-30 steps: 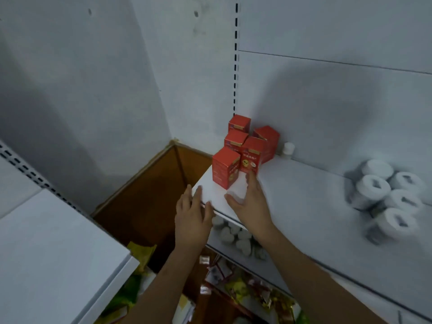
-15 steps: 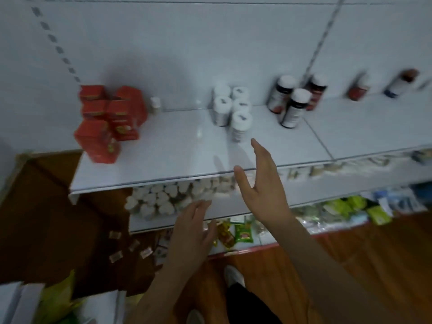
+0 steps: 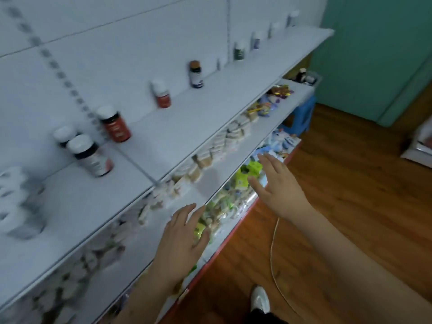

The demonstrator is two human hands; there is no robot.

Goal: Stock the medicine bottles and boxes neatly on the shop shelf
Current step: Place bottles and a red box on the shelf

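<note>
A long white top shelf (image 3: pixel 191 118) runs from lower left to upper right. On it stand a cluster of white bottles (image 3: pixel 16 199) at the far left, two dark bottles with white caps (image 3: pixel 91 157), a red-labelled bottle (image 3: pixel 115 125), a smaller red bottle (image 3: pixel 161 94), a brown-capped bottle (image 3: pixel 196 74) and several more bottles (image 3: pixel 239 51) further along. My left hand (image 3: pixel 181 239) hovers in front of the lower shelves, fingers spread, holding nothing. My right hand (image 3: pixel 278 185) is further right, also spread and empty.
The shelf below holds rows of small white bottles (image 3: pixel 217 146). The lowest shelf carries green and mixed packets (image 3: pixel 247 174). A blue stool (image 3: pixel 301 115) stands by the shelf end, a green wall (image 3: pixel 378 54) beyond. A thin cord (image 3: pixel 272 249) lies on the wooden floor near my white shoe (image 3: pixel 260 300).
My view has swung right, from the red boxes at the shelf's left corner along the shelf. Both hands left the shelf edge and now hang open before the lower shelves.
</note>
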